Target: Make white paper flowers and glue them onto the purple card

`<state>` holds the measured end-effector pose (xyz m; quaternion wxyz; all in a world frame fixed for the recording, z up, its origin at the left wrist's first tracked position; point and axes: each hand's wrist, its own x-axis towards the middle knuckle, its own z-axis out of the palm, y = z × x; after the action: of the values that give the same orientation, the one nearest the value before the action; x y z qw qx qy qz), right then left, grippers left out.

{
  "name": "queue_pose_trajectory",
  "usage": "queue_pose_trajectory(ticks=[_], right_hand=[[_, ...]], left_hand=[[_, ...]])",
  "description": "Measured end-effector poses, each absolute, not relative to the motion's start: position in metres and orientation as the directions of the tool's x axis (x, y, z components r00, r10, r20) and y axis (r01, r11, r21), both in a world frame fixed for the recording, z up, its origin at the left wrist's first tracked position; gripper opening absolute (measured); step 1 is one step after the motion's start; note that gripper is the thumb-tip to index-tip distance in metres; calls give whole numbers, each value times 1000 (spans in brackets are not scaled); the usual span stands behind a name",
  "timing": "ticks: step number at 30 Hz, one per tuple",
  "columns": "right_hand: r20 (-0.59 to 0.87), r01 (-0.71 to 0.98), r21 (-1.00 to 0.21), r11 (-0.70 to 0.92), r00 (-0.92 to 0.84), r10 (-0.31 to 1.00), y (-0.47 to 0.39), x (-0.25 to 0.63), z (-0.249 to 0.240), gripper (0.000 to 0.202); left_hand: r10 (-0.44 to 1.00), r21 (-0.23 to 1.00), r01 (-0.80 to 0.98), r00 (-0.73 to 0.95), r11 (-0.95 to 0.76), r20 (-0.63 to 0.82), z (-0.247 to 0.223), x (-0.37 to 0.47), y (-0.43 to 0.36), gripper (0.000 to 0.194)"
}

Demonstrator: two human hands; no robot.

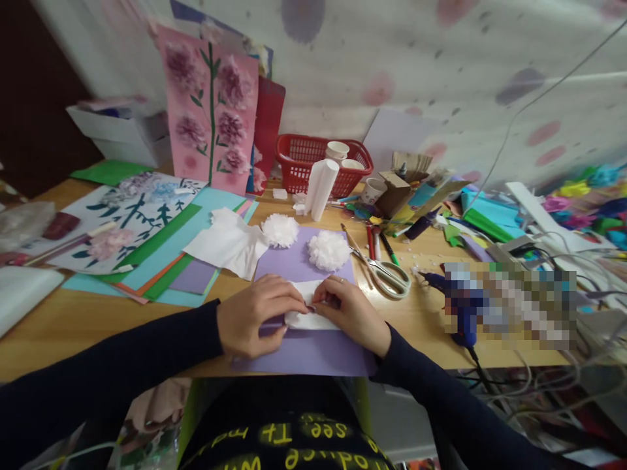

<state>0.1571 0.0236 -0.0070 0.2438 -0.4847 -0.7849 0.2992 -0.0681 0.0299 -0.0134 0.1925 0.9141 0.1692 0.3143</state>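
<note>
1. Right hand: fingertips narrow, pinching the white strip; left hand: forefinger tip on the strip beside the right's, thumb spread lower by its near left corner; whether it grips, I cannot tell
2. The strip lies over the purple sheet, its middle and both ends partly covered by fingers
3. The sheet reaches the near edge of the desk; bare wood runs from its right side to the glue gun, with more to its left, past the left forearm
4. Beyond the hands, two white flowers sit at the sheet's far end, one at its left corner; one crumpled paper is beside that one
5. One pair of scissors lies just right of the sheet, blades pointing toward the right flower
6. Beside the gun, a pixelated patch hides what lies there
7. Farther back: one white roll upright, hiding part of one red basket; at least three cups, one of them on the desk
8. Left: overlapping coloured sheets, too overlapped to count; one pink picture stands behind
</note>
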Motion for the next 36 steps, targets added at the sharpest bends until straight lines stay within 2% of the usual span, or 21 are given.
queue_pose_trajectory(ticks=[2,5,11,19,21,24,27,32,36], right_hand=[[99,626,-695,355,-406,909,22,157,-6,9],[110,641,-673,370,-408,906,21,158,-6,7],[145,628,-660,413,-432,890,22,157,-6,4],[187,611,-681,404,-388,902,9,167,-1,7],[242,596,-630,499,-460,854,1,172,0,10],[309,562,-478,675,-612,728,-8,176,0,23],[329,571,-380,728,-653,683,-11,177,-4,25],[309,576,-355,736,-671,675,-9,176,-4,25],[296,586,-345,734,-674,677,-8,175,-4,27]], left_hand=[[438,399,253,755,-881,487,-12,-72,26,27],[415,310,292,767,-905,489,-10,-69,25,13],[461,319,356,806,-878,370,-3,-45,33,22],[670,533,455,664,-713,330,-8,-33,36,4],[691,561,455,643,-692,330,-9,-32,35,4],[717,545,489,598,-681,358,-9,-32,34,8],[753,499,565,532,-657,387,-9,-37,32,19],[898,488,754,353,-439,262,-14,-56,33,24],[935,419,837,305,-353,181,-11,-59,36,18]])
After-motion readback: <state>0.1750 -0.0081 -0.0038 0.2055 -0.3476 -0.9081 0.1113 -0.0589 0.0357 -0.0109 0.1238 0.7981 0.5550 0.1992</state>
